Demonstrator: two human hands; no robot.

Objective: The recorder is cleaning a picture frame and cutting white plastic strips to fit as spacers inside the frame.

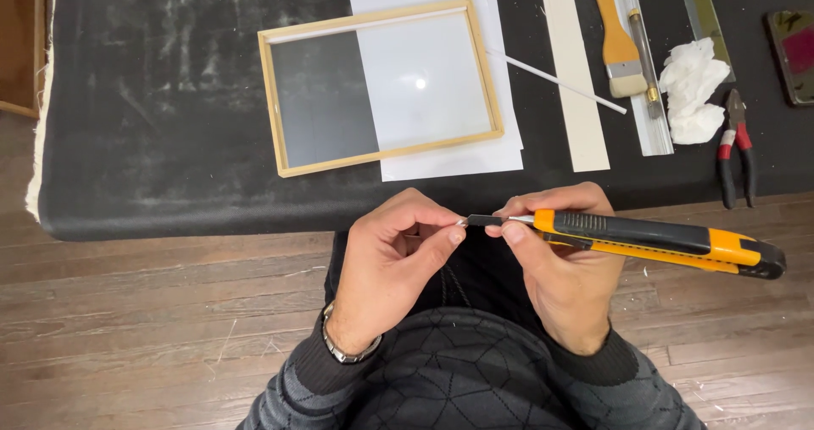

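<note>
Two hands pinch orange-black plastic utility knife (653, 242) blade.

Black mat (170, 99) carries frame (379, 88), brush (619, 44), pliers (736, 146).

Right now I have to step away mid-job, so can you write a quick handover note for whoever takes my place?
Right hand: grip closed on the orange-and-black utility knife, blade out, pointing left.
Left hand: fingertips pinch the blade tip.
On the black mat: wooden frame over white paper, thin white rod, flat brush, crumpled tissue, red-handled pliers, all untouched.
Done: knife picked up, blade extended.
Left: the blade tip, still attached; hands hover over the lap.
</note>
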